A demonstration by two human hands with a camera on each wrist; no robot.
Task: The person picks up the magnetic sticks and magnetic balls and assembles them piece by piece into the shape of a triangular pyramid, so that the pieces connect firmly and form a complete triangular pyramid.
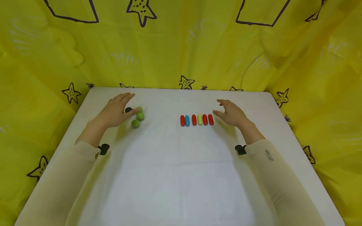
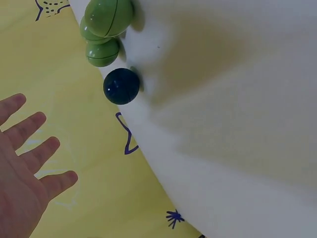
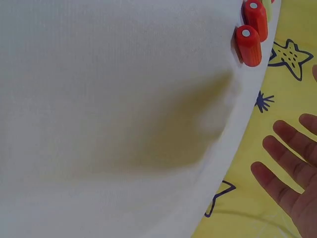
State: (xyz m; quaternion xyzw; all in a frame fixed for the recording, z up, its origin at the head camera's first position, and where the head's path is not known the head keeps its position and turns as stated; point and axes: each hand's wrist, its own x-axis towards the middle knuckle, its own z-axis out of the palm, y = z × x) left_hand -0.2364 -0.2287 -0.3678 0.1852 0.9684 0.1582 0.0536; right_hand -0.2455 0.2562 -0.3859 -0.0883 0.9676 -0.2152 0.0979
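My left hand (image 1: 116,110), fingers spread, hovers beside a small cluster of glossy balls at the left of the table. Three are green, one of them this green ball (image 1: 135,123); the fourth is a dark blue ball (image 2: 122,86), partly behind the thumb in the head view. To the right of centre lies a row of short rounded rods: several red rods, such as the red rod (image 1: 194,120), a blue rod (image 1: 187,120) and a yellow-green rod (image 1: 200,119). Just right of the row's last red rod (image 3: 248,45) hovers my right hand (image 1: 232,113), its fingers extended and holding nothing.
A white table (image 1: 175,188) with rounded corners carries everything. Yellow curtain (image 1: 169,47) printed with stars and shells hangs behind it and along both sides. Each wrist wears a small black device, one at the left cuff (image 1: 104,149).
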